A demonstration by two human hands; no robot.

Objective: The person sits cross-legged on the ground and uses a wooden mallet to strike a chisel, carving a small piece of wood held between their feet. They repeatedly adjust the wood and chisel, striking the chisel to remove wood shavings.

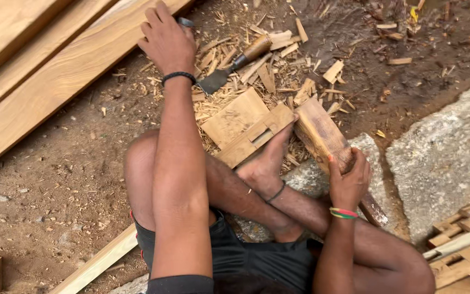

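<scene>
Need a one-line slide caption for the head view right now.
Seated on dirt, right hand grips a thick wooden mallet, left hand reaches a plank, foot pins a slotted wooden block.

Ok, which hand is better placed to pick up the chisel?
Probably left: the left hand lies just beside the chisel, while the right hand is wrapped round the wooden mallet, farther off.

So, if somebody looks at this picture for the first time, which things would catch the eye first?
Probably the heavy wooden mallet gripped in the right hand near the middle, next to a wooden block with a slot pinned under a bare foot. Then the left hand, stretched up to the long planks at top left, with a wooden-handled chisel lying on a heap of wood chips just beside it.
</scene>
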